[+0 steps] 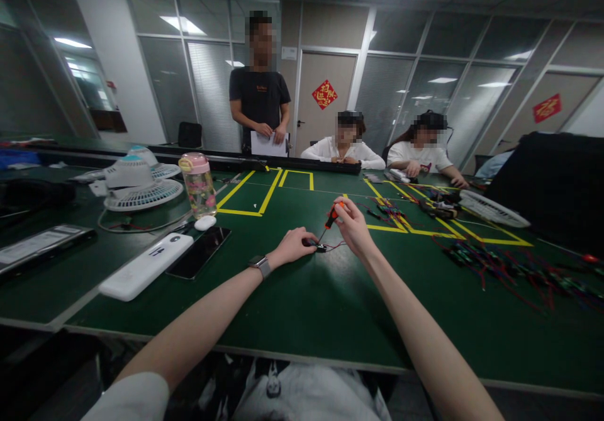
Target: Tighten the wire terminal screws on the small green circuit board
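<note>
In my right hand (352, 223) is a screwdriver (334, 214) with an orange and black handle, its shaft slanting down to the left. The tip meets a small dark part (321, 248) with thin wires on the green table (302, 308); its exact kind is too small to tell. My left hand (295, 246), with a watch on the wrist, rests on the table, fingers closed at the left side of that part. Thin red and dark wires (336, 245) run from the part towards the right, below my right hand.
On the left lie a white phone-shaped thing (146, 265), a black phone (201, 254), a bottle (198, 185) and white fans (141, 185). Bundles of wired parts (509, 267) spread on the right. Yellow tape (240, 212) marks the table. Three people are across it.
</note>
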A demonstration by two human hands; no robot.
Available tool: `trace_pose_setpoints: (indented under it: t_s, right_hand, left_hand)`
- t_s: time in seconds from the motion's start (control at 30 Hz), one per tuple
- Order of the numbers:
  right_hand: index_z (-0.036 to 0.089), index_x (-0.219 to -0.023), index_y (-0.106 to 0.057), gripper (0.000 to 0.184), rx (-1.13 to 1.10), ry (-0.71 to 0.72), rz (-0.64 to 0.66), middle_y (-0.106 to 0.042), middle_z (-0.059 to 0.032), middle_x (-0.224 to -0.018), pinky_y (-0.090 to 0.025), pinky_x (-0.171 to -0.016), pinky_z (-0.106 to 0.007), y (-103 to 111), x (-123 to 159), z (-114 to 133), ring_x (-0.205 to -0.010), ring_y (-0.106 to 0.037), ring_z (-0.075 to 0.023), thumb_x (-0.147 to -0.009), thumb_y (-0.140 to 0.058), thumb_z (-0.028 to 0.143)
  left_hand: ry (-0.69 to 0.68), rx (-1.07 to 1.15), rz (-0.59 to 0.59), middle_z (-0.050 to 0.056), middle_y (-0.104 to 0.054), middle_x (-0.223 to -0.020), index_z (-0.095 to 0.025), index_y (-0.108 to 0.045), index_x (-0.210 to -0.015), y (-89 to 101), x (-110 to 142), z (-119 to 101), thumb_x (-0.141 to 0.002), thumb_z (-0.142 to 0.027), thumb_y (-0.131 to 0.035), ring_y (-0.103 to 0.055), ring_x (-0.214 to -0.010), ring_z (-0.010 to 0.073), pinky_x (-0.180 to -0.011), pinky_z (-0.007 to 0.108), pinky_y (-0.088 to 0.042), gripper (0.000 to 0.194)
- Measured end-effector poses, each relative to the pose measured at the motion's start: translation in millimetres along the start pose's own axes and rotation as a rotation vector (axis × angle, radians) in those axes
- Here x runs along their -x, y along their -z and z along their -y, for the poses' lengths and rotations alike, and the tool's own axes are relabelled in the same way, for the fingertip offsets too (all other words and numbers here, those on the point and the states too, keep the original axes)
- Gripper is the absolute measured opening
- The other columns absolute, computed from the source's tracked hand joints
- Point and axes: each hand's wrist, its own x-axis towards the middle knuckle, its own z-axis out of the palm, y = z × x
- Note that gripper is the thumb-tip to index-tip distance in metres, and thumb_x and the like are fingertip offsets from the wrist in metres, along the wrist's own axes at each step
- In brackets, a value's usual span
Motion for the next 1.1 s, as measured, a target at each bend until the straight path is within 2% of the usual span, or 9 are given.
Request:
trace_pose_setpoints:
  t_s: [0.17, 0.3, 0.47, 0.57, 0.83, 1.1]
  right_hand:
    - [0.030, -0.098, -0.068, 0.030, 0.009, -0.007, 0.013, -0.067, 0.0011, -0.084, -0.048, -0.075, -0.030, 1.9, -0.5, 1.5, -0.081, -0.062, -0.0162, -0.075, -0.075, 0.049]
    - [0.030, -0.098, -0.067, 0.030, -0.060, -0.037, 0.023, -0.070, 0.0001, -0.089, -0.049, -0.077, -0.032, 1.6, 0.0, 1.1, -0.084, -0.064, -0.0173, -0.076, -0.073, 0.049]
    - [0.029, -0.092, -0.068, 0.029, -0.055, -0.047, -0.010, -0.064, 0.0028, -0.080, -0.048, -0.070, -0.028, 0.0, 0.4, 0.6, -0.075, -0.058, -0.0147, -0.072, -0.077, 0.048]
    - [0.028, -0.087, -0.069, 0.026, -0.066, -0.042, 0.014, -0.059, 0.0044, -0.073, -0.048, -0.069, -0.028, -1.2, 0.5, 1.8, -0.068, -0.053, -0.0130, -0.072, -0.078, 0.048]
    - [0.030, -0.094, -0.066, 0.025, -0.129, -0.076, 0.069, -0.066, 0.0011, -0.085, -0.050, -0.072, -0.030, -2.6, 0.8, 2.6, -0.078, -0.060, -0.0162, -0.077, -0.073, 0.047]
    - [0.028, -0.086, -0.068, 0.029, -0.098, -0.059, 0.009, -0.063, 0.0029, -0.077, -0.049, -0.070, -0.030, -0.5, -0.9, 1.1, -0.073, -0.058, -0.0149, -0.068, -0.081, 0.046]
  left_hand:
    - [-0.023, 0.006, -0.016, 0.002, -0.060, -0.088, -0.025, -0.076, -0.101, -2.0, -0.3, 2.9, -0.086, -0.035, -0.068, -0.059, -0.082, 0.0171, -0.076, 0.027, -0.043, 0.020]
    - [-0.022, -0.001, -0.020, 0.002, -0.061, -0.089, -0.025, -0.076, -0.100, -1.1, 0.1, 2.1, -0.086, -0.036, -0.068, -0.058, -0.081, 0.0167, -0.076, 0.027, -0.043, 0.020]
    - [-0.006, 0.013, 0.000, 0.003, -0.061, -0.089, -0.024, -0.076, -0.101, 0.8, 0.3, -0.7, -0.086, -0.037, -0.068, -0.059, -0.080, 0.0168, -0.074, 0.027, -0.044, 0.021]
    - [0.005, -0.004, -0.006, 0.002, -0.061, -0.088, -0.025, -0.076, -0.101, 0.6, 0.2, -1.4, -0.086, -0.036, -0.068, -0.058, -0.082, 0.0174, -0.076, 0.027, -0.044, 0.020]
    - [0.001, 0.005, -0.010, 0.003, -0.061, -0.090, -0.024, -0.077, -0.101, 2.0, 2.1, -2.6, -0.086, -0.036, -0.068, -0.058, -0.082, 0.0178, -0.077, 0.028, -0.044, 0.021]
    - [-0.001, 0.032, -0.013, 0.003, -0.061, -0.090, -0.023, -0.077, -0.099, 0.9, 1.6, -0.9, -0.085, -0.034, -0.069, -0.058, -0.083, 0.0180, -0.076, 0.027, -0.044, 0.020]
